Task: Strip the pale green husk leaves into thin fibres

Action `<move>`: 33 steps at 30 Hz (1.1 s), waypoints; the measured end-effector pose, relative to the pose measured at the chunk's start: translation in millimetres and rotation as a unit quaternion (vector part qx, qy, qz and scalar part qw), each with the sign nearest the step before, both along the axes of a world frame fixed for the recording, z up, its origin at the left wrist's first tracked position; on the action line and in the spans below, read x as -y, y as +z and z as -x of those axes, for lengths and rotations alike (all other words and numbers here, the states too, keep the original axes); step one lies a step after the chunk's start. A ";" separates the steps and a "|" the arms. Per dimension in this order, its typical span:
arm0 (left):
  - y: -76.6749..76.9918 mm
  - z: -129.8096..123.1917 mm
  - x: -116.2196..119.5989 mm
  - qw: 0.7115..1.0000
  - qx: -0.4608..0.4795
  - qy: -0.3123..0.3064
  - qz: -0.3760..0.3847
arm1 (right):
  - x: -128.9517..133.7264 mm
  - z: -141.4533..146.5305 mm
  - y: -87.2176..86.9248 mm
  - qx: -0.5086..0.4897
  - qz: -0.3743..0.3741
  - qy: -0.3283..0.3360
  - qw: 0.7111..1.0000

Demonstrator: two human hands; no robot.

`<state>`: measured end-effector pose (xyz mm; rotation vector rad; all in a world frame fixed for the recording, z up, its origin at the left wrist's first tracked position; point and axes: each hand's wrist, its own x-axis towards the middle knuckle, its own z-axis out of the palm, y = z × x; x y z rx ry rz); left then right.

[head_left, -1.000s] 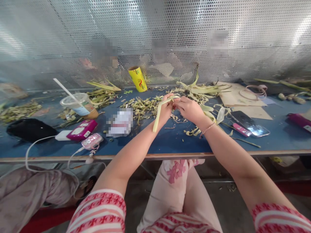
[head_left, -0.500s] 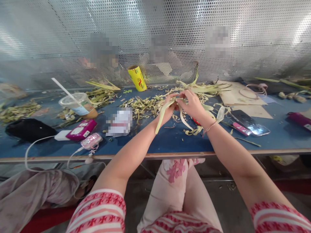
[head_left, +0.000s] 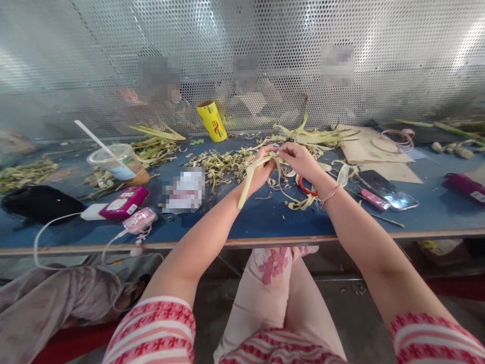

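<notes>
A long pale-green plant strip, leaf-like, hangs over my left hand, whose fingers are closed on it. The strip's lower end droops toward my left wrist. Close beside it, my right hand pinches at the strip's upper end; the exact contact is hidden by the fingers. A thinner strand dangles between the two hands. Behind and to the left lies a heap of shredded plant scraps. Long green stalks lie beyond my right hand, and a red ring-shaped thing lies below it.
A yellow tube stands at the back by the perforated metal panel. To the left are a lidded cup with a straw, a purple device and a black pouch. A phone and cardboard lie right.
My right hand's fingers have closed in more tightly at the strip's upper end. A wide strip hanging between the hands now shows as a thinner strand. The red ring is more visible.
</notes>
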<state>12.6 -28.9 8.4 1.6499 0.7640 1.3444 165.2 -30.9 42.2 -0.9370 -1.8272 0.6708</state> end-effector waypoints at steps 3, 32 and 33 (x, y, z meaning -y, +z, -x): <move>3.1 -0.3 4.9 1.000 0.011 -0.011 0.017 | 1.5 1.3 1.7 -0.005 0.001 -0.009 1.000; 4.3 -0.2 10.6 0.998 0.031 -0.038 0.029 | -2.0 -6.5 -0.2 -0.013 0.062 0.004 0.998; 5.0 -0.1 11.2 0.998 0.034 -0.034 0.036 | -4.2 -7.9 -1.5 0.009 0.018 -0.033 0.999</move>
